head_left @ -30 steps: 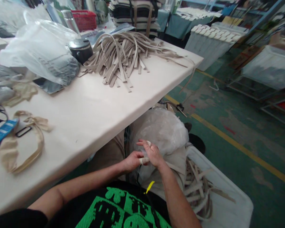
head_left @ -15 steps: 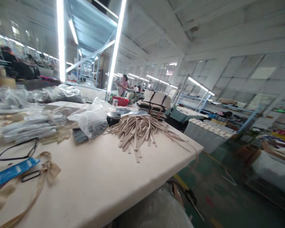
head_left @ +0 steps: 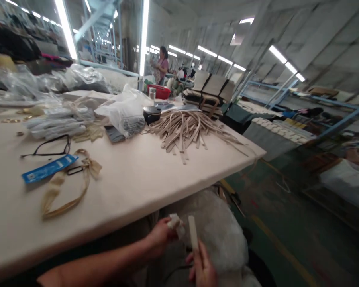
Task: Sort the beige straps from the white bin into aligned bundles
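Observation:
Below the table's front edge, my left hand [head_left: 163, 235] is closed round a crumpled white piece [head_left: 175, 221], perhaps cloth or tissue; its exact kind is unclear. Beside it on the right, my right hand [head_left: 203, 265] grips a flat beige strap [head_left: 193, 233], its free end pointing up. The two hands are apart. Both are over a large pale plastic bag [head_left: 218, 223] under the table edge. On the table lies a heap of similar beige straps [head_left: 182, 129], spread toward the right corner.
The pale table [head_left: 122, 175] holds glasses [head_left: 53, 147], a blue packet [head_left: 49, 168], a tan fabric band [head_left: 67, 205], plastic bags [head_left: 122, 107] and a dark lidded pot [head_left: 152, 114]. A person [head_left: 161, 67] stands beyond a red basket [head_left: 159, 91]. Green floor lies to the right.
The view has tipped downward, so the tabletop sits higher in the picture. Both my hands have come into view at the bottom, holding the white piece and the strap.

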### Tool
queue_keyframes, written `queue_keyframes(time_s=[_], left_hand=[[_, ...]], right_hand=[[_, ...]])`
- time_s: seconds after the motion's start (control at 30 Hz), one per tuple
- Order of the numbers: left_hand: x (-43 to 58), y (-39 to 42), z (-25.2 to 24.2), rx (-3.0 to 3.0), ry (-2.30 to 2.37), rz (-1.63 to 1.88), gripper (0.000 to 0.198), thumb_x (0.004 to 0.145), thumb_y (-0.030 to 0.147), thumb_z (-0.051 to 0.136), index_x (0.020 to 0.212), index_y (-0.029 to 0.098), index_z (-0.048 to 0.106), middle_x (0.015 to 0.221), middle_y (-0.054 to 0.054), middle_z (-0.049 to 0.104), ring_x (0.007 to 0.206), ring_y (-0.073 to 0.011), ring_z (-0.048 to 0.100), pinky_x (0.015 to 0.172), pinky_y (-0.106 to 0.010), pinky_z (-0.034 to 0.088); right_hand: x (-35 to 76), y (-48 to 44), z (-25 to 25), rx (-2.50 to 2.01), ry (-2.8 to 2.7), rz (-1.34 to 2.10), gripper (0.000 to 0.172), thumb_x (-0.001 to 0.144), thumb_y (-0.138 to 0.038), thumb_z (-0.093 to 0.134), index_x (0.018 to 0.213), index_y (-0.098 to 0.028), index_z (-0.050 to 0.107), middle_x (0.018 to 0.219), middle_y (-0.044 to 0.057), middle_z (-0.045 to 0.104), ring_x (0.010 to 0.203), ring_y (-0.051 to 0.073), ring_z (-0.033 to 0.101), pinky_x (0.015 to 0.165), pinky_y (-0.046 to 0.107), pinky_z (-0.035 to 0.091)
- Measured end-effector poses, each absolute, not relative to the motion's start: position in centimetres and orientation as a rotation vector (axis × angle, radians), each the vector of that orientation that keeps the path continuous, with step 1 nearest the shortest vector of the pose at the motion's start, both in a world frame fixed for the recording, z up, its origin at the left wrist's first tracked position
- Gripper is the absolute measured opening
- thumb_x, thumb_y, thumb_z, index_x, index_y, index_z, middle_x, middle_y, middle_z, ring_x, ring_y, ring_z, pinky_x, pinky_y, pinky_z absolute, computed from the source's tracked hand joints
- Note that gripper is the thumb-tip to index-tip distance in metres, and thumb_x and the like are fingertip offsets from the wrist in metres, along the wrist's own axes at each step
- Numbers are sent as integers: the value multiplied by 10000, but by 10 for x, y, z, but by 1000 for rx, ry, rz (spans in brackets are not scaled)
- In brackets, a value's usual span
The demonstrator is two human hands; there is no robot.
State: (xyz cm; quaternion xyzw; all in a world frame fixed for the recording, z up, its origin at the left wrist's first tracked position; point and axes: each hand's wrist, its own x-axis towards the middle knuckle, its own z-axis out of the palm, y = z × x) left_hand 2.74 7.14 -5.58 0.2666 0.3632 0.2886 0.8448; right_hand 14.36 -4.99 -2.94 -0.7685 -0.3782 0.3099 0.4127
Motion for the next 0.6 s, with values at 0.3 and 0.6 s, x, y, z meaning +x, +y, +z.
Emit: queue_keyframes(time_s=[0.3,0.6], left_hand=[[14,71,-51,234,827,542,418,628,450,813,709,154,530,613,45,560,514,-82,509,601,-229,455],[17,65,-53,219,811,541,338,707,398,782,813,161,565,766,-19,654,693,-145,637,682,-259,507]], right_hand=[[135,-88,-8,-1881,-889,982,523,847,-645,467,928,-164,657,606,4,608,444,123,532,447,207,440],[115,-80,-19,-2102,-1107,870,487,922,-573,345,821,-195,635,608,15,610,478,139,559,483,214,416]])
